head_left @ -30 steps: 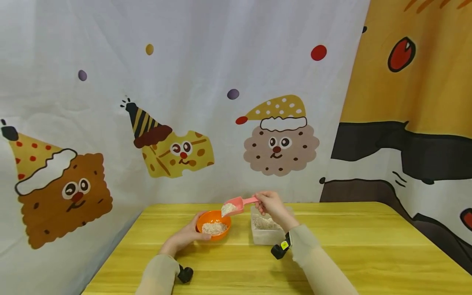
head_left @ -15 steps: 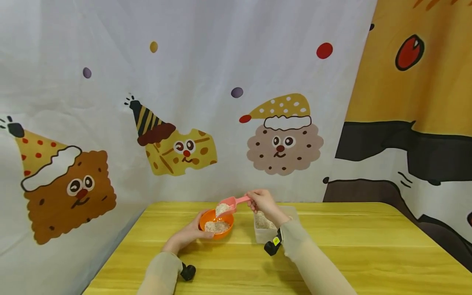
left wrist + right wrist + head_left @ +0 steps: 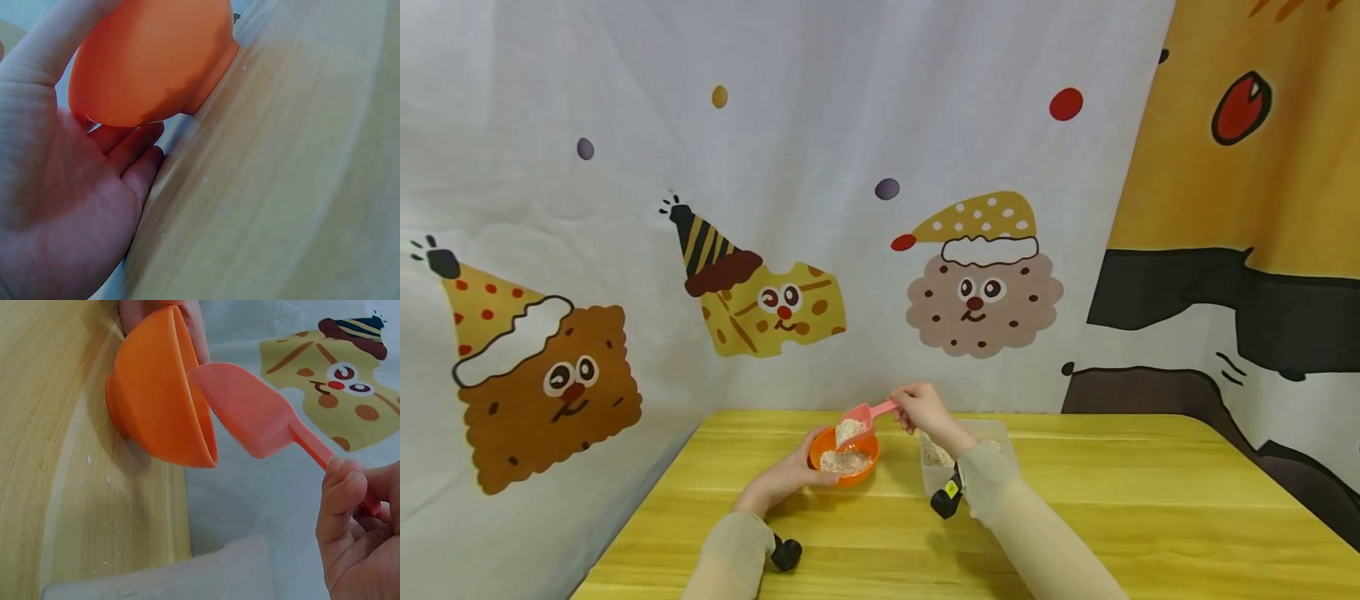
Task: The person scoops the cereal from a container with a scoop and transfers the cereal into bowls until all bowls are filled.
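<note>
An orange bowl [image 3: 855,481] stands on the table with pale, oat-like flakes [image 3: 844,462] inside. My left hand [image 3: 793,469] holds the bowl from its left side, thumb at the near side and fingers behind. In the left wrist view those fingers [image 3: 134,147] curl by the lower wall of the bowl. A pink scoop [image 3: 247,412] heaped with flakes hangs over the bowl's rim, tipped down toward it. By its handle my right hand [image 3: 920,410] grips the scoop. The scoop's tip overlaps the bowl's opening in the right wrist view.
Right of the bowl, a translucent plastic container [image 3: 935,481] of the same flakes sits partly behind my right forearm. Several small crumbs [image 3: 108,479] lie on the wooden table [image 3: 1150,500]. A printed cloth [image 3: 820,125] hangs behind the table's far edge.
My right hand has carried the loaded scoop left, from beside the bowl to over it. The bowl and my left hand keep their place; the whole view has shifted slightly.
</note>
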### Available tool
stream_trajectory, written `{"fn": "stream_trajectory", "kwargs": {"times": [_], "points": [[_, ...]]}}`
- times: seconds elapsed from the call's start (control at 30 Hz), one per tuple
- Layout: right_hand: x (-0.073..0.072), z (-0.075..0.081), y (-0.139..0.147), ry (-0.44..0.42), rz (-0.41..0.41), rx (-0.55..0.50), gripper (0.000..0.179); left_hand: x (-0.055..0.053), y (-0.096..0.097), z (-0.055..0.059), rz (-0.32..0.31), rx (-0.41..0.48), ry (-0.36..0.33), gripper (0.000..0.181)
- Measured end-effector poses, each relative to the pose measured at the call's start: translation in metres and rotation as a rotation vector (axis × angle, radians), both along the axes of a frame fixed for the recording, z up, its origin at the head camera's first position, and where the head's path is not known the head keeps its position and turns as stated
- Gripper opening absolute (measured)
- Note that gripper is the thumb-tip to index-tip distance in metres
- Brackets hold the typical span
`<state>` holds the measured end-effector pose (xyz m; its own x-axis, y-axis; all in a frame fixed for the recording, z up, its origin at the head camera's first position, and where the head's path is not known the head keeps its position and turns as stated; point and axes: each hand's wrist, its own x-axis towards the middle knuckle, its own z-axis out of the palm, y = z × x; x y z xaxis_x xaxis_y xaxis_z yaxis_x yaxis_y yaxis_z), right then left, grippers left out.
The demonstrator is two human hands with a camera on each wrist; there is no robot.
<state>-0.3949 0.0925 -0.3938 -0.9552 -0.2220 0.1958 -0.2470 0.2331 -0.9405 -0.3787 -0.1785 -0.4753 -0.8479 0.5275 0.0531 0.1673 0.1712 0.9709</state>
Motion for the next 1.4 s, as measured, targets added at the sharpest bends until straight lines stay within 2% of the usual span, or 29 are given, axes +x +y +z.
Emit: {"fn": "stream_trajectory", "kwargs": {"times": [0.27, 0.47, 0.7, 0.9, 1.17, 1.4], "points": [[0.003, 0.007, -0.011, 0.103, 0.026, 0.12, 0.028, 0.0, 0.002, 0.001, -0.002, 0.012, -0.008, 0.094], [0.005, 0.007, -0.015, 0.186, 0.011, 0.258, 0.026, -0.001, 0.002, 0.0, -0.017, 0.01, -0.005, 0.093], [0.009, 0.013, -0.013, 0.269, -0.001, 0.356, 0.023, -0.002, 0.003, 0.0, -0.006, -0.003, 0.005, 0.093], [0.013, 0.02, -0.009, 0.292, -0.006, 0.373, 0.023, -0.002, 0.001, -0.001, -0.008, -0.005, 0.009, 0.093], [0.015, 0.025, -0.005, 0.267, -0.005, 0.349, 0.022, -0.001, 0.0, -0.001, 0.004, -0.024, 0.025, 0.094], [0.016, 0.025, 0.005, 0.222, -0.011, 0.25, 0.023, -0.001, -0.001, -0.002, 0.002, -0.022, 0.032, 0.094]]}}
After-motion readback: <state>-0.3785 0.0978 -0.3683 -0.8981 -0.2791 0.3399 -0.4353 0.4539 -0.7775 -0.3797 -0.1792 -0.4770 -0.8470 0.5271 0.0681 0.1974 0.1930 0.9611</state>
